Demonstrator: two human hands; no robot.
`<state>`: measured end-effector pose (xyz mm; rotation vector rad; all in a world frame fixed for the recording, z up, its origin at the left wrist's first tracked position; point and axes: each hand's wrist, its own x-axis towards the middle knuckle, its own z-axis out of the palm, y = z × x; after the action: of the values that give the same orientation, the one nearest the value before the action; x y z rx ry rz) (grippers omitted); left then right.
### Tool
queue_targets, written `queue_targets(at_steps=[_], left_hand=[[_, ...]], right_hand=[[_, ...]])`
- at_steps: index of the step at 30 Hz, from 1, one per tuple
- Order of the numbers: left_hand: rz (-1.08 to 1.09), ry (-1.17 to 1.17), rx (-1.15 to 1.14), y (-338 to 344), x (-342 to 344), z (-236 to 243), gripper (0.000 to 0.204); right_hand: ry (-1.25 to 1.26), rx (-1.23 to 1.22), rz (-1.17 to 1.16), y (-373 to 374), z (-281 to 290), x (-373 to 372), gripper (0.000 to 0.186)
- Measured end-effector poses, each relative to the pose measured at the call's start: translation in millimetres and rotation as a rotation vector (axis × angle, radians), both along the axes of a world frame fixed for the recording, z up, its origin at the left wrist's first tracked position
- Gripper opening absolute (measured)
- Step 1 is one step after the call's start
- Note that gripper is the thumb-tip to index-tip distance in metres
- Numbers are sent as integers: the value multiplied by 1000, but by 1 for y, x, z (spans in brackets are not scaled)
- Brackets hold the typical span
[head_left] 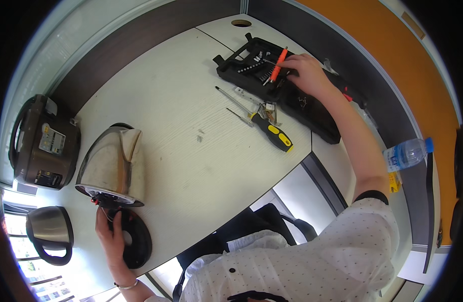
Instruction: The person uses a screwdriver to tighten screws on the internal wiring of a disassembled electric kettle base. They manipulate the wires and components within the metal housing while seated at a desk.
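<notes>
My left hand point(111, 234) is closed at the side of a black round base point(136, 241), beside thin wires; its exact grip is unclear. Just above lies a steel kettle point(108, 161) on its side, dark underside and small red parts exposed toward that hand. My right hand point(307, 75) reaches into an open black tool case point(312, 118) of bits and sockets, fingers bent at an orange-handled tool point(278, 65) and a thin metal piece; what exactly they grip is unclear. A yellow-and-black screwdriver point(271, 132) lies near the case, with a thinner tool and small metal parts.
A brown rice cooker point(45, 143) and a second steel kettle point(50, 231) stand at the left. A water bottle point(408, 154) and a yellow item point(395, 182) are beside my right forearm. Grey partitions edge the desk point(166, 126); a dark chair point(256, 216) is under its front edge.
</notes>
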<state>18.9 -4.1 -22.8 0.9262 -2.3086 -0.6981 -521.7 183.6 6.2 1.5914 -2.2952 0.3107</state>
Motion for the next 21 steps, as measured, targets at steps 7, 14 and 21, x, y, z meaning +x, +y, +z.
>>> queue_targets(at_steps=[7,14,21], left_hand=[[18,-29,-18,1,2,1,26],[31,-22,-55,2,0,0,25],[40,-4,-25,3,0,0,21]], right_hand=[[-175,172,68,-24,-9,-14,40],[-173,293,-15,-25,9,0,36],[-142,152,77,-22,-7,-32,28]])
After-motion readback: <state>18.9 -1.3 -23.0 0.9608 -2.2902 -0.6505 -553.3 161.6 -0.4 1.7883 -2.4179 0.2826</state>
